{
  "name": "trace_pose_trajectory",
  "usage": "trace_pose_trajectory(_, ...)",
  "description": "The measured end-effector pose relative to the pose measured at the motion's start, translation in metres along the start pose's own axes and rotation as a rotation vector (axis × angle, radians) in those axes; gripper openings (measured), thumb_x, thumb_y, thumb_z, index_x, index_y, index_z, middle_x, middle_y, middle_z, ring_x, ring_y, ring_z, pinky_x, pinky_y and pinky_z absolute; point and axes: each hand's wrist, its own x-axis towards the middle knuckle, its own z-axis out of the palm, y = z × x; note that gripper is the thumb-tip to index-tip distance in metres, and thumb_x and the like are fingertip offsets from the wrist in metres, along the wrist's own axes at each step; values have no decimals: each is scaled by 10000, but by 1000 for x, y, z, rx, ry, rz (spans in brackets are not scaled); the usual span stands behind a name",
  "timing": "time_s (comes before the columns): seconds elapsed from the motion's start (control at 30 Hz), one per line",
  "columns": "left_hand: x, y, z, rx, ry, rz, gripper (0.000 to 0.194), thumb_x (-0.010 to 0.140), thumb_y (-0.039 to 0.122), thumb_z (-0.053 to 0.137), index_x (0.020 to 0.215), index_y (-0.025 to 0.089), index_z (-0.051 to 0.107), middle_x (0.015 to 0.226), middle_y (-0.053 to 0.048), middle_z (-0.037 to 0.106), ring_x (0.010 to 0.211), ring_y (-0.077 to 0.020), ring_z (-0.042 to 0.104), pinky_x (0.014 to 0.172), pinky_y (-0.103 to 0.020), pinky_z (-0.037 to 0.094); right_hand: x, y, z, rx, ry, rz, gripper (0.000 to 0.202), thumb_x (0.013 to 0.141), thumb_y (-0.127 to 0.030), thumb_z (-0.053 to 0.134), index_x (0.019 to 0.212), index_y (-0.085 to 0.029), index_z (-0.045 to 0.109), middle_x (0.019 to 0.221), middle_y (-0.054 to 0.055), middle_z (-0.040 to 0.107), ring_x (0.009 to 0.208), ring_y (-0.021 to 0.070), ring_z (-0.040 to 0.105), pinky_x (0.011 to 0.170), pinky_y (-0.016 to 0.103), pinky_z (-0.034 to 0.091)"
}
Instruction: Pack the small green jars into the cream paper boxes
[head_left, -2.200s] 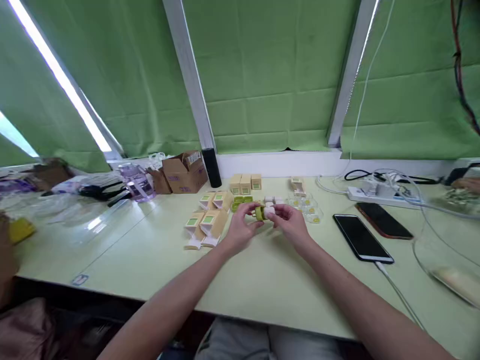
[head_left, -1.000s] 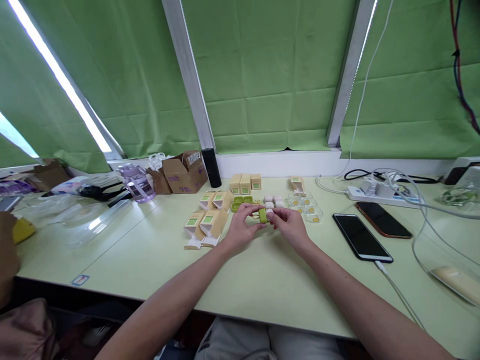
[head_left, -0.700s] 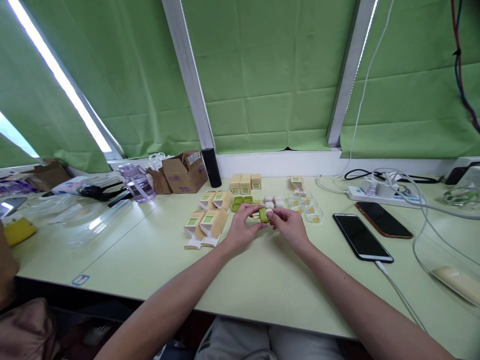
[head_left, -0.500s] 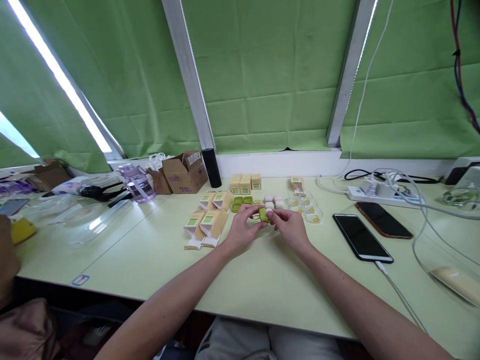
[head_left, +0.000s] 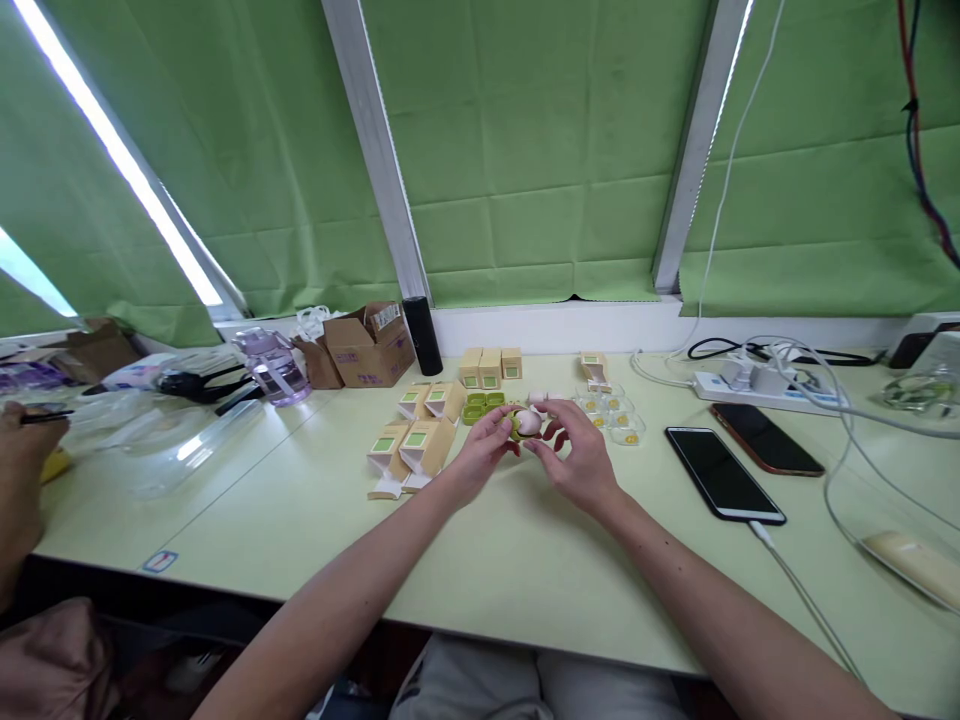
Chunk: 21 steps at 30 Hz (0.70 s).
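Observation:
My left hand [head_left: 484, 452] is closed on a small green case [head_left: 515, 424] held just above the table. At its right side is a white rounded piece [head_left: 530, 423], with the thumb and fingers of my right hand [head_left: 576, 450] closed around it. The two pieces touch or nearly touch; my fingers partly hide them. Behind my hands lie several green cases [head_left: 474, 406] and more white pieces [head_left: 538, 397], partly covered. A clear plastic tray [head_left: 628, 436] with yellow-centred round cups sits right of my right hand.
Several opened cream cartons [head_left: 426, 450] stand left of my hands, and upright cartons [head_left: 490, 370] behind. Two phones [head_left: 724, 472] and a power strip [head_left: 772, 392] with cables lie right. A cardboard box [head_left: 369, 350] and a purple bottle [head_left: 274, 366] stand left. Another person's hand [head_left: 26, 470] holds a pen.
The white piece now shows between my hands beside the green case. My right hand has opened wider around it. At far left, the other person's hand has come up with a pen.

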Motion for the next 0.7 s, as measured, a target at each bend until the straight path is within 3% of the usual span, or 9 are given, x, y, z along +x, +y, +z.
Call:
trace_pose_trajectory(0.13, -2, -1, 2, -31, -62, -50, 480, 872, 540, 782, 1192, 187, 719, 972, -83, 692, 789, -145, 606, 696, -277, 474, -2, 2, 1, -116, -49, -132, 305, 963, -307, 632, 1258, -244, 679, 1263, 105, 745, 919, 223, 734, 699, 328, 608)
trace_pose_trajectory(0.33, 0, -2, 3, 7, -66, -57, 455, 907, 554, 739, 1148, 170, 758, 967, -96, 721, 770, -144, 632, 659, -265, 499, -4, 10, 3, -338, -58, -205, 300, 1010, -311, 593, 1287, -231, 675, 1222, 87, 786, 1032, 239, 759, 775, 326, 597)
trace_pose_trajectory(0.5, 0, -2, 6, 18, -60, -20, 599, 871, 518, 793, 1364, 196, 681, 1150, -125, 739, 926, -209, 711, 823, -372, 615, -5, 14, 5, -473, -62, -193, 317, 1033, -294, 548, 1320, -228, 665, 1263, 95, 775, 958, 214, 773, 683, 285, 554)
trace_pose_trajectory(0.7, -1, -2, 9, 85, -52, 17, 665, 885, 506, 783, 1455, 206, 616, 1318, -140, 703, 1011, -210, 721, 988, -430, 601, -5, 11, 4, -555, -59, -271, 293, 1066, -286, 492, 1296, -195, 649, 1276, 120, 770, 933, 207, 777, 624, 264, 498)
